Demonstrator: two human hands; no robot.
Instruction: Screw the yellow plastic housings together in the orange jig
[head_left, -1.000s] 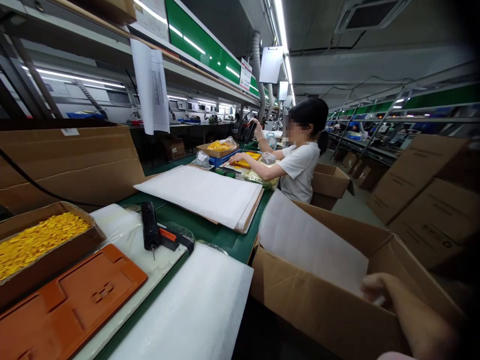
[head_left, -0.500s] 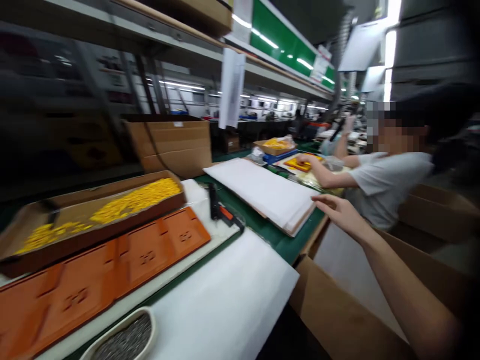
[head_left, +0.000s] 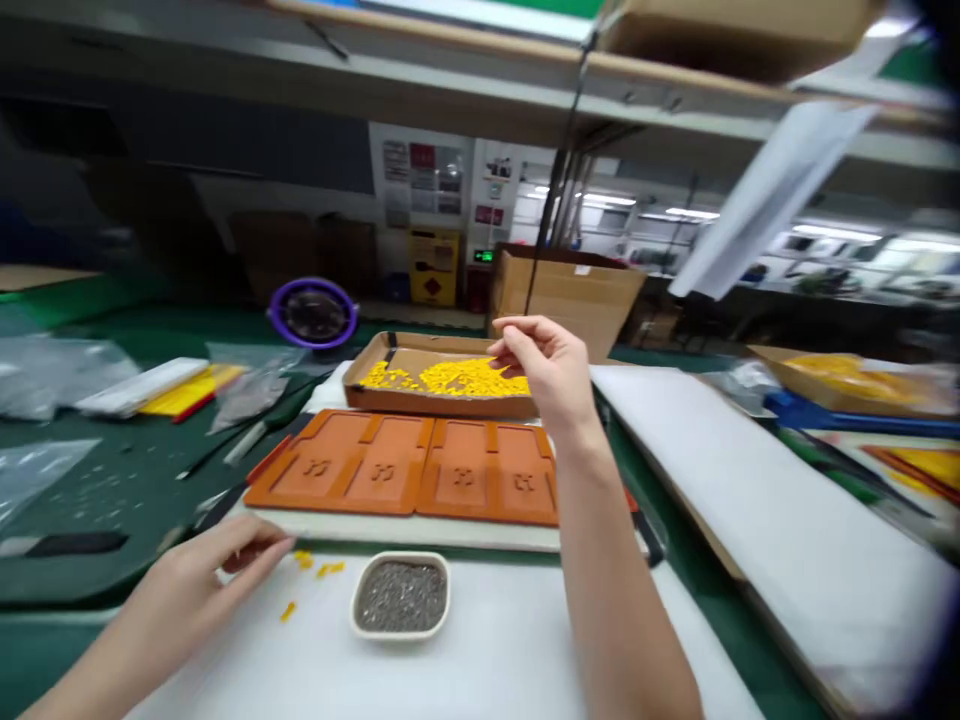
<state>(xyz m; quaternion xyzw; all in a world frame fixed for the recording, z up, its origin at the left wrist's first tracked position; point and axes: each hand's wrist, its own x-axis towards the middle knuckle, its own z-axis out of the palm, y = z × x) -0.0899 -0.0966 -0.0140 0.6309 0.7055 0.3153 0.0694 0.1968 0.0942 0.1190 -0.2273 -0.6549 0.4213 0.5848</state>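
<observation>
My right hand (head_left: 547, 375) is raised in front of the cardboard tray (head_left: 442, 404) of small yellow pieces (head_left: 469, 376). Its fingers are loosely bent and slightly apart, and I see nothing in them. Low on the left, the thumb and fingertips of my left hand (head_left: 214, 570) come together by a few loose yellow pieces (head_left: 328, 570) on the white sheet (head_left: 480, 640). Whatever those fingertips may hold is too small to make out. Between the arms stands a cream dish (head_left: 400, 634) of small grey metal parts. Behind it lie orange panels (head_left: 405, 475) in a row.
A stack of white sheets (head_left: 757, 480) lies to the right. On the left are plastic bags (head_left: 60, 375), a black-handled tool (head_left: 79, 543) and a purple-rimmed round object (head_left: 313, 312). A cardboard box (head_left: 570, 290) stands behind the tray, under an overhead shelf (head_left: 450, 75).
My view has swung left, from the co-worker's side to the orange panels. My right hand has gone from beside the white stack to the yellow-piece tray. My left hand has come into view.
</observation>
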